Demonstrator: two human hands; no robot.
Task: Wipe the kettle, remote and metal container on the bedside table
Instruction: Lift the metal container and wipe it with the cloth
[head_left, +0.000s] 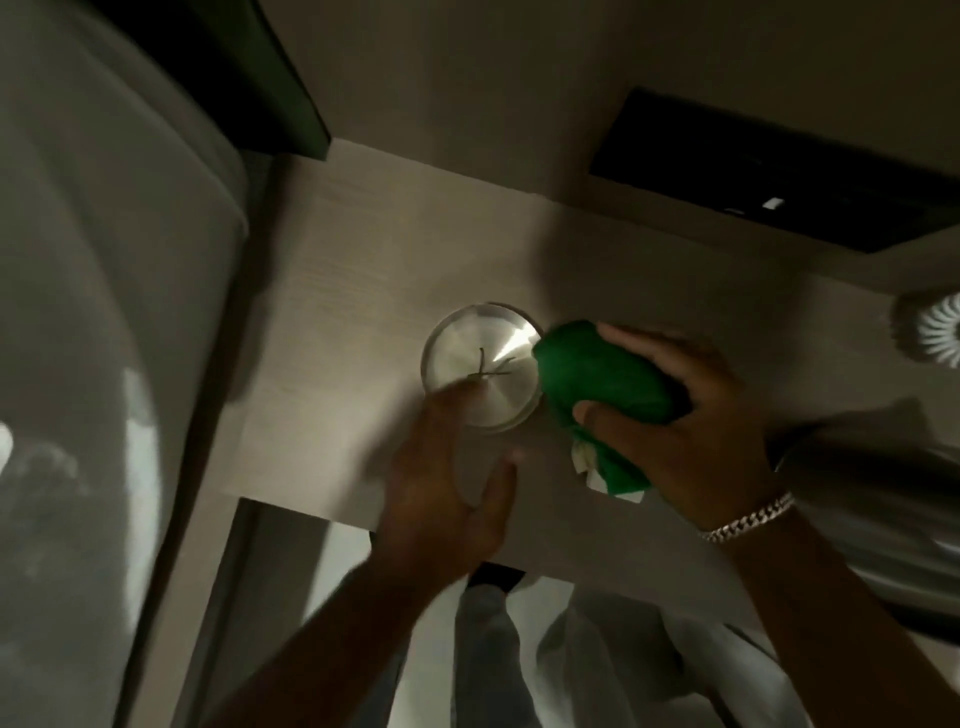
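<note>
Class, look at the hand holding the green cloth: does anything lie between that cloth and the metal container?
Nothing visible does. The green cloth in the right hand already meets the metal container at its right edge, while the left hand is at its near side.

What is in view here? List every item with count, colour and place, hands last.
container: one, silver metal, round, centre of table.
cloth: one, green, bunched against the container's right edge.
table: one, pale wood grain, under everything.
panel: one, black, upper right against the wall.
disc: one, white, ribbed, cut off at right edge.
bedding: pale, blurred, along the left side.
bracelet: one, silver chain, on the right wrist.
left hand: one, open, fingers reaching the container's near rim.
right hand: one, gripping the cloth.
</note>
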